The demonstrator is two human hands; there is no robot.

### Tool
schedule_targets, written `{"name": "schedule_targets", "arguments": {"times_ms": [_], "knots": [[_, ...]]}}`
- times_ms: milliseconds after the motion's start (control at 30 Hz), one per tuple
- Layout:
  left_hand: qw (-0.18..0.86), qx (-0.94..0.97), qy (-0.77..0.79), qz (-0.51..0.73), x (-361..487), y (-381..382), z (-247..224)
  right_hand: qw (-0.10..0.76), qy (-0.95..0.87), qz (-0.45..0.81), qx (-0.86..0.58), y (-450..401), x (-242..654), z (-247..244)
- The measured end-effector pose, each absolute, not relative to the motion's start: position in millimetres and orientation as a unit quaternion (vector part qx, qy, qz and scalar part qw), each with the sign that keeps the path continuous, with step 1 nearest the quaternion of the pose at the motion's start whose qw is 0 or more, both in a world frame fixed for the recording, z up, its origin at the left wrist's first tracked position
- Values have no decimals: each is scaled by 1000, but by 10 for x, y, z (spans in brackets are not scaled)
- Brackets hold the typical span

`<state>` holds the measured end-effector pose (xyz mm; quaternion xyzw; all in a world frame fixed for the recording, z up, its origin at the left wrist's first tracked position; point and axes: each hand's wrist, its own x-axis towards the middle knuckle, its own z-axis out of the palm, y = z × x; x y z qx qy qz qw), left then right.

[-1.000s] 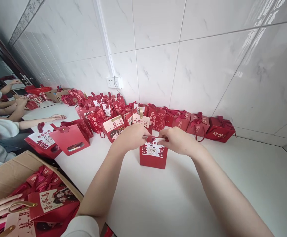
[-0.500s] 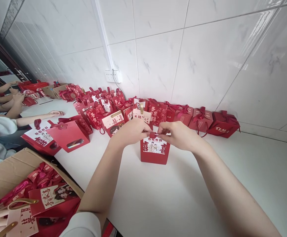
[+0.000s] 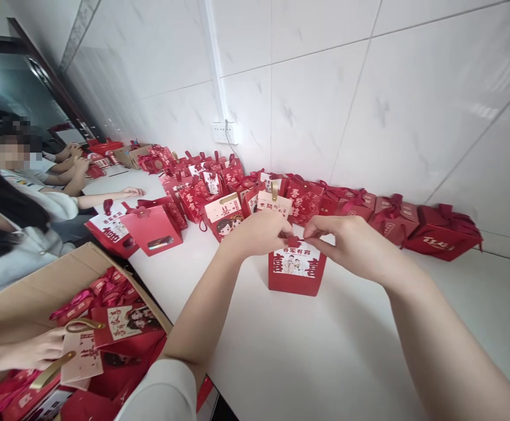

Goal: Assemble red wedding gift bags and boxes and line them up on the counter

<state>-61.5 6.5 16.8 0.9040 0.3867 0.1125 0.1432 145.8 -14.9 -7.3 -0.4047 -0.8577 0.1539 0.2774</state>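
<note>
A small red gift box (image 3: 296,280) with a white printed label of a couple stands upright on the white table. At its top edge, my left hand (image 3: 266,234) has fingers pinched on the left of the small red closure tab. My right hand (image 3: 337,240) pinches with thumb and forefinger at the right of that tab. Fingers partly cover the upper edge. Just behind stands another box (image 3: 274,202) with a cream label and a gold strap, near my left knuckles.
Many red gift boxes (image 3: 307,199) line the tiled wall. Two more boxes (image 3: 152,228) stand at the left. A carton (image 3: 92,257) at lower left holds several boxes, with another person's hand (image 3: 47,348) in it. Co-workers sit along the table's left side. A socket (image 3: 225,133) is on the wall.
My view has turned left, so everything sits further right in the picture. Both hands stay at the top of the box. The other person's hand in the carton shows more.
</note>
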Motion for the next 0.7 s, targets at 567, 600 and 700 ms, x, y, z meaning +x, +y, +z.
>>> {"name": "schedule_targets", "arguments": {"times_ms": [567,600,700], "knots": [[180,897,394,91,-664,140,139,263,-860,137,-416,-108,1472,-92],[173,897,397,88,-685,125,162,261,-857,140,-422,-113,1473,-88],[160,884,421,121,-742,61,234,252,-852,141,-436,-134,1476,-66]]}}
